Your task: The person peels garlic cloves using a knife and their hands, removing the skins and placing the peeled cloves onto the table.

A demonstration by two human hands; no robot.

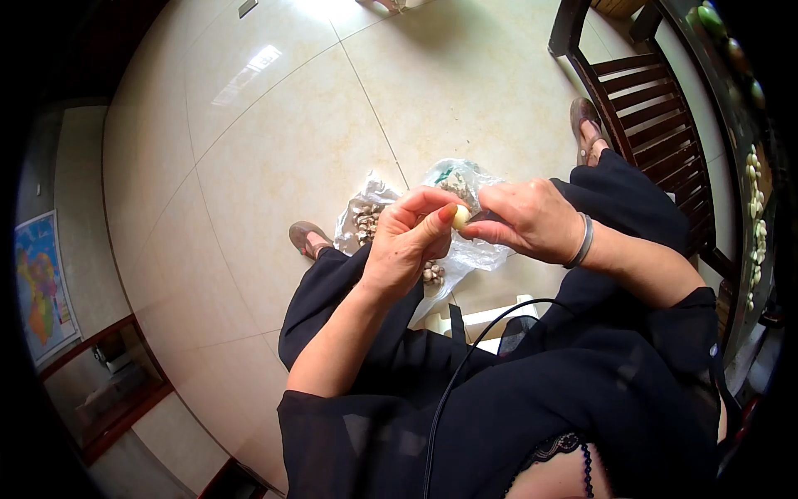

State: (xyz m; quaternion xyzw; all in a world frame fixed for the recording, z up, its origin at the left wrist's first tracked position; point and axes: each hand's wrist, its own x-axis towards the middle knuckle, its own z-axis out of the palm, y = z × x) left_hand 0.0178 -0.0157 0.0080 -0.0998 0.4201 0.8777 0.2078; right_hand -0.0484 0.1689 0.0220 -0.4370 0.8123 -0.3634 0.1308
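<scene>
Between the fingertips of my left hand (411, 237) is a small, round, pale yellow piece (461, 217). My right hand (528, 223) is closed beside it, its thumb and fingers pinched on a small dark thing that looks like a blade and meets the pale piece. Below my hands, a white plastic bag (344, 218) lies open with several small brownish lumps (366, 223) in it. A second clear plastic bag (485, 257) holds small greyish bits (454, 185) and is partly hidden by my hands.
A white stool or frame (486, 317) stands between my legs, with a black cable crossing over it. To the right are a dark slatted wooden chair (652, 104) and strings of beads (756, 212). Pale floor tiles (274, 166) spread ahead; a coloured map (43, 283) hangs at the left.
</scene>
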